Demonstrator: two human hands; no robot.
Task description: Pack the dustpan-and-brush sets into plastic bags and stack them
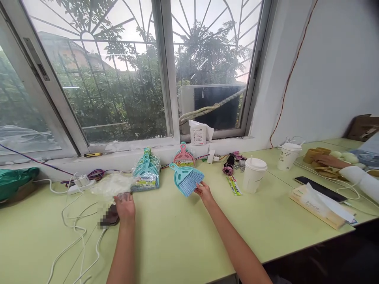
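Head view: the right hand (205,192)'s fingers are pinching the brush set (187,181) by its wide end at twelve o'clock above the counter (168,236), probably keeping its parts together, while the left hand (126,207)'s are meeting the bag (111,183) at eleven, their grip unclear.

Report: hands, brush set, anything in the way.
Right hand holds blue brush-dustpan set by wide end. Left hand at clear plastic. Nearby clutter: dark object beside left wrist.

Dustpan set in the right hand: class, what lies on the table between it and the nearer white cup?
In the head view, a pink-and-black bundle and a printed green card lie between dustpan set and cup.
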